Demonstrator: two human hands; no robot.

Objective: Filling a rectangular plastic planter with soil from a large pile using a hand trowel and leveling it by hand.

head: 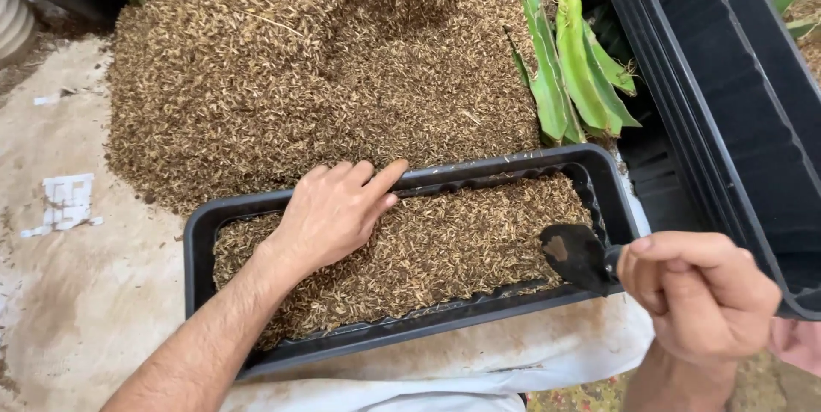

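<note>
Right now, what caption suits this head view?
Left hand presses husks in a black planter tray; right hand holds a small trowel.

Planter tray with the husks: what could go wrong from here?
1. The black planter tray is filled close to its rim; the left hand, pressing flat on the husk fill, could push some over the edge.
2. The right hand holds a dark trowel at the tray's end; its blade might catch the rim and tip husks onto the white sheet.
</note>
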